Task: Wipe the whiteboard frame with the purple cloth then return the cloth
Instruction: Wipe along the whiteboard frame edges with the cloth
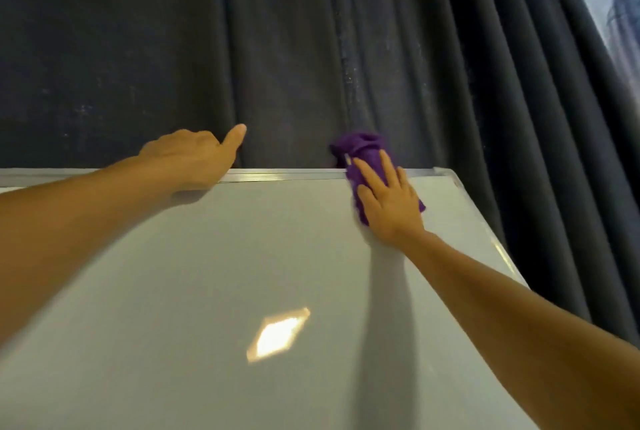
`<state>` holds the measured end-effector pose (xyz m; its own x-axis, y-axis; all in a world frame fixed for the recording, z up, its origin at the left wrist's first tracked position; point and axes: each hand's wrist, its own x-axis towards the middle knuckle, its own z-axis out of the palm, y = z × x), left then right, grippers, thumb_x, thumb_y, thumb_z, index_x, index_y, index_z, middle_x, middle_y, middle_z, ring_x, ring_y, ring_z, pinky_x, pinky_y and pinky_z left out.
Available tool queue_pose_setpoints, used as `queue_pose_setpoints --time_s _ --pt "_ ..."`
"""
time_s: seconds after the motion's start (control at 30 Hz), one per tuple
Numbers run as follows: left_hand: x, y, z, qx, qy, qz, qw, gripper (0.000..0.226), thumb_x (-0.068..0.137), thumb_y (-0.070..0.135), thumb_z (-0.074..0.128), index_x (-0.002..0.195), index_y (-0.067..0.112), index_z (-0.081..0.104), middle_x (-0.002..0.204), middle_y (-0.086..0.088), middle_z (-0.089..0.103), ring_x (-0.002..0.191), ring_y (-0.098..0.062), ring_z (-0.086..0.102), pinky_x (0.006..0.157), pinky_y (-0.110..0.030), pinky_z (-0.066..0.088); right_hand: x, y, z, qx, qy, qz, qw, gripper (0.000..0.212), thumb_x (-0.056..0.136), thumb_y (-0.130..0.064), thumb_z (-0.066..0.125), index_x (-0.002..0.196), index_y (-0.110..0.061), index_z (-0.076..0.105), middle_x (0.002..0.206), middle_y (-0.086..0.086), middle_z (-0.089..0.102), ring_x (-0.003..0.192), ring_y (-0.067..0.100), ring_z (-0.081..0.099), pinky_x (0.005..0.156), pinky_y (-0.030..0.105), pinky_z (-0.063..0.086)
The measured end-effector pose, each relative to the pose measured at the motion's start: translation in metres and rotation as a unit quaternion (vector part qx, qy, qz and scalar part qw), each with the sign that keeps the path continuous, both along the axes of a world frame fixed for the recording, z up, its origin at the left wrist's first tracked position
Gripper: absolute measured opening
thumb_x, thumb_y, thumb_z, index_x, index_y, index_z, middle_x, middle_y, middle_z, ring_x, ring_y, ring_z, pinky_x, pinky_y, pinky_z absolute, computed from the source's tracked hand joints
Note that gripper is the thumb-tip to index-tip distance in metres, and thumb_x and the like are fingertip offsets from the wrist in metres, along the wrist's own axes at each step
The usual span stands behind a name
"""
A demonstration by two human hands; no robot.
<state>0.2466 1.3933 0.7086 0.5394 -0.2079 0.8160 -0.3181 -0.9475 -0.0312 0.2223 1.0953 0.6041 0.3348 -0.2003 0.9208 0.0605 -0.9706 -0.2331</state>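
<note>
A whiteboard fills the lower part of the view, and its silver metal frame runs along the top edge and down the right side. My right hand presses a bunched purple cloth flat against the top frame near the right corner; part of the cloth sticks up above the frame. My left hand grips the top frame further left, its fingers curled over the back edge and its thumb pointing up.
Dark grey curtains hang right behind the board. A strip of bright window shows at the top right. A bright light reflection lies on the board's surface.
</note>
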Motion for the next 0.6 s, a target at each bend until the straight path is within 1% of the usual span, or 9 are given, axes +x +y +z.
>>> queue_pose_setpoints --time_s 0.03,0.1,0.2,0.27,0.33,0.4,0.47,0.53,0.6 --pt "0.001 -0.005 0.0 -0.01 0.002 0.005 1.0 0.085 0.088 0.069 0.002 0.106 0.012 0.061 0.124 -0.023 0.059 0.11 -0.041 0.055 0.091 -0.048 0.041 0.0 -0.014 0.003 0.141 0.015 -0.018 0.99 0.054 0.106 -0.047 0.023 0.158 -0.039 0.01 0.168 -0.001 -0.003 0.153 0.036 0.001 0.121 0.058 0.009" --pt "0.002 -0.033 0.001 -0.006 0.006 0.005 1.0 0.088 0.088 0.073 0.004 0.107 0.01 0.063 0.125 -0.022 0.058 0.111 -0.041 0.055 0.091 -0.048 0.041 0.005 -0.012 0.002 0.203 0.022 -0.028 0.978 0.058 0.105 -0.049 0.024 0.158 -0.037 0.006 0.168 0.0 -0.003 0.152 0.039 -0.002 0.121 0.059 0.007" --pt "-0.001 -0.09 -0.001 0.021 -0.012 -0.015 1.0 0.091 0.087 0.074 0.004 0.109 0.01 0.064 0.123 -0.022 0.061 0.108 -0.041 0.057 0.088 -0.046 0.043 0.009 0.017 -0.021 -0.081 -0.043 0.061 0.994 0.057 0.103 -0.049 0.03 0.157 -0.04 0.015 0.168 -0.003 0.008 0.153 0.035 0.004 0.121 0.058 0.009" --pt "0.0 -0.122 0.001 0.036 -0.015 -0.021 0.999 0.097 0.083 0.077 0.001 0.108 0.01 0.066 0.12 -0.023 0.063 0.106 -0.04 0.059 0.09 -0.046 0.045 0.002 0.005 -0.042 -0.353 -0.054 0.156 0.921 0.053 0.101 -0.039 0.038 0.154 -0.031 0.034 0.165 0.002 0.022 0.152 0.033 0.014 0.119 0.056 0.014" --pt "0.003 -0.139 0.003 0.034 -0.002 -0.005 0.999 0.1 0.082 0.078 -0.001 0.114 0.01 0.064 0.122 -0.021 0.062 0.107 -0.04 0.058 0.09 -0.046 0.045 -0.007 -0.049 -0.034 -0.486 -0.056 0.172 0.855 0.05 0.098 -0.026 0.047 0.147 -0.016 0.048 0.161 0.012 0.032 0.151 0.034 0.019 0.119 0.054 0.018" --pt "0.004 -0.154 0.002 0.016 0.004 0.013 1.0 0.093 0.083 0.076 -0.001 0.107 0.014 0.064 0.109 -0.016 0.063 0.096 -0.037 0.058 0.083 -0.044 0.044 -0.012 -0.123 -0.022 -0.396 -0.051 0.088 0.913 0.051 0.095 -0.015 0.051 0.145 -0.011 0.049 0.158 0.014 0.034 0.149 0.036 0.024 0.12 0.05 0.019" --pt "0.006 -0.17 -0.003 -0.003 0.006 0.025 1.0 0.087 0.083 0.076 -0.001 0.094 0.015 0.061 0.088 -0.009 0.056 0.082 -0.033 0.054 0.076 -0.042 0.041 -0.011 -0.183 -0.02 -0.088 -0.023 -0.002 0.996 0.054 0.101 -0.02 0.042 0.154 -0.019 0.034 0.164 0.006 0.019 0.15 0.036 0.019 0.121 0.047 0.017" --pt "0.005 -0.197 -0.007 -0.02 0.016 0.039 0.999 0.089 0.084 0.076 -0.001 0.096 0.014 0.062 0.085 -0.007 0.053 0.081 -0.032 0.052 0.075 -0.041 0.04 -0.005 -0.201 -0.034 0.149 0.003 -0.032 0.988 0.057 0.104 -0.034 0.032 0.158 -0.03 0.018 0.168 0.0 0.006 0.151 0.037 0.011 0.121 0.049 0.014" --pt "0.006 -0.224 -0.012 -0.026 0.003 0.051 0.998 0.09 0.085 0.074 0.001 0.103 0.013 0.064 0.088 -0.01 0.056 0.082 -0.033 0.054 0.073 -0.041 0.039 0.004 -0.183 -0.066 0.079 -0.029 -0.014 0.996 0.057 0.103 -0.042 0.03 0.158 -0.034 0.018 0.168 -0.004 0.009 0.152 0.034 0.007 0.122 0.053 0.012"
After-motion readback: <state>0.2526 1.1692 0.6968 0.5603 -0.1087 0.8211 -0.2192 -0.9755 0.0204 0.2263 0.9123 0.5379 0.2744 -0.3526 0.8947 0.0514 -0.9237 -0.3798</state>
